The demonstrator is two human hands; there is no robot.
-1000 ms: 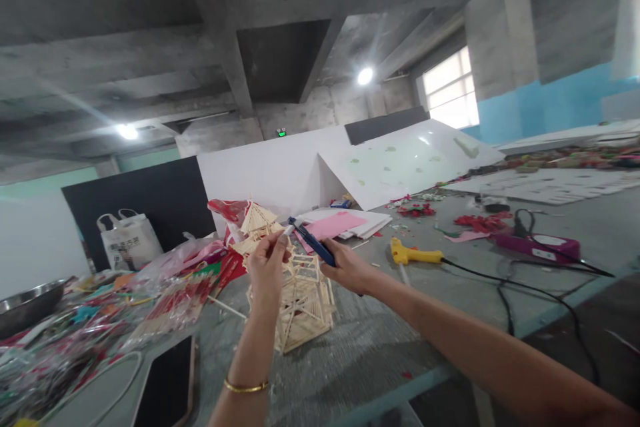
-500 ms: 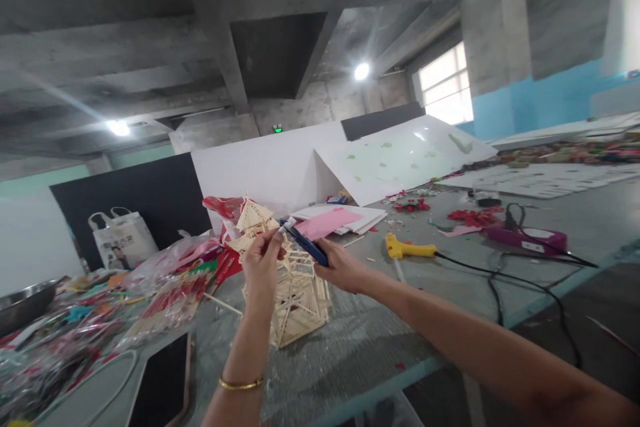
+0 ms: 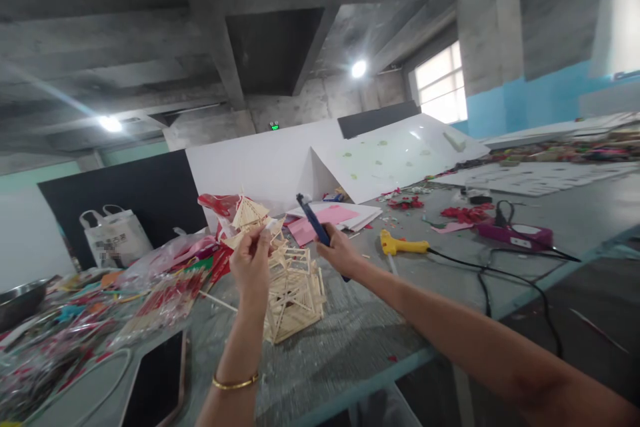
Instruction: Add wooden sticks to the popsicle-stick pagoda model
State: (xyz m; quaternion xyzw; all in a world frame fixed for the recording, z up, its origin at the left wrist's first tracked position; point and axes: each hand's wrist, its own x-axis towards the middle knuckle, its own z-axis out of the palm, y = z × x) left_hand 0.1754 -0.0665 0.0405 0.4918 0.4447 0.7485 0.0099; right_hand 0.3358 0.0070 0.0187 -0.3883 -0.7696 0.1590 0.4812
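My left hand (image 3: 251,260) is closed in a pinch on a small white piece (image 3: 271,225), its exact kind unclear. My right hand (image 3: 340,250) wraps round a slim dark blue tool (image 3: 314,219) with a black tip. It points up and away from the left hand; whether it is a cutter or pliers cannot be told. Below and between the hands stands a model house of thin wooden sticks (image 3: 295,300). Behind the left hand rises a pointed stick roof (image 3: 249,212), partly hidden by the fingers.
A yellow glue gun (image 3: 404,243) lies right of my hands, its black cord trailing toward a purple power strip (image 3: 515,237). Pink paper (image 3: 333,215) is behind. A phone (image 3: 155,380) lies front left, near bagged sticks (image 3: 160,303) and a metal bowl (image 3: 23,303).
The blue tool has come away from the white piece, and its tip now points more upward. My hands have moved apart; the left has shifted slightly left, still pinching the piece.
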